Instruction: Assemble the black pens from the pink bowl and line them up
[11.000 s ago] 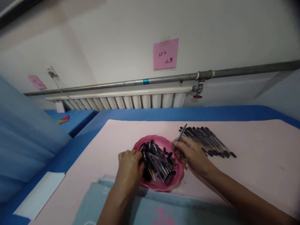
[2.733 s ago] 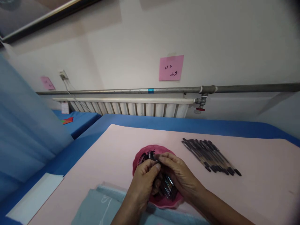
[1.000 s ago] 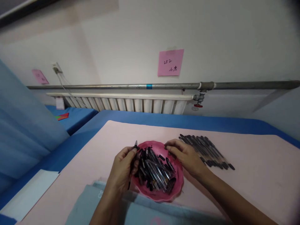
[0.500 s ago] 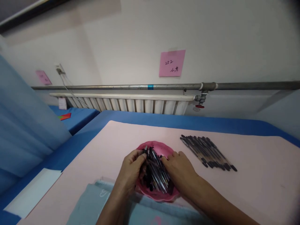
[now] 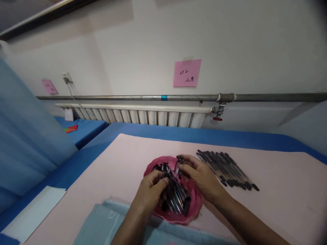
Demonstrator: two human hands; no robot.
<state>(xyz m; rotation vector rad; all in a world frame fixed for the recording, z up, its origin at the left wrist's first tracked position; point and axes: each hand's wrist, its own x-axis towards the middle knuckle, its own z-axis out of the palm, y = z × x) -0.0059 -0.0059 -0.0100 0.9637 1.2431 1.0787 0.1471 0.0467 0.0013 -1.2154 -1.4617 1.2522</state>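
A pink scalloped bowl (image 5: pixel 196 204) holds a jumble of clear pen barrels (image 5: pixel 176 199) and small black pen parts. My left hand (image 5: pixel 150 190) reaches over the bowl's left side, thumb and fingers pinched on a dark pen part whose exact shape the fingers hide. Above the far right of the bowl, my right hand (image 5: pixel 200 175) pinches a small black pen part with a clear or shiny bit, perhaps a cap. To the right of the bowl, several assembled black-capped pens (image 5: pixel 227 168) lie side by side in a slanted row.
Pale pink sheeting (image 5: pixel 286 204) covers the blue table (image 5: pixel 255 139). A folded grey-blue cloth (image 5: pixel 99 221) lies at the near edge, with white paper (image 5: pixel 35 212) at left. Behind stand a radiator (image 5: pixel 153 117) and a pipe with a red valve (image 5: pixel 217 119). A blue curtain (image 5: pixel 30 143) hangs at left.
My right hand has lifted from the bowl's right side and now pinches a small black part. My left hand has shifted slightly right over the pens. The bowl sits slightly lower in view.
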